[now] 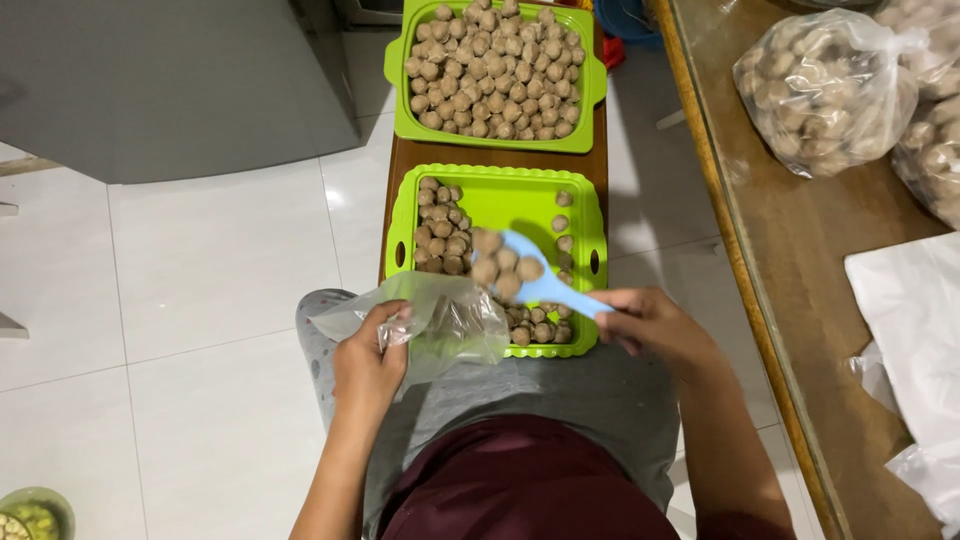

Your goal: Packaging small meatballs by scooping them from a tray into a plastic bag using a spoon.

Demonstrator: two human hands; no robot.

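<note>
place: home kitchen | signs: white floor tiles [200, 250], grey fridge [170, 80], meatball trays [400, 215], filled bags [825, 90] on table [800, 250]

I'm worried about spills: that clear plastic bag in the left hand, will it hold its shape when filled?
Probably not: the clear plastic bag looks thin and crumpled, so likely floppy. The left hand pinches its mouth; it would probably sag once the balls on the blue scoop drop in.

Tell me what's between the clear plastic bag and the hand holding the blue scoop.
In the head view, the blue scoop loaded with brown meatballs spans between the plastic bag and the right hand, over the near green tray.
</note>
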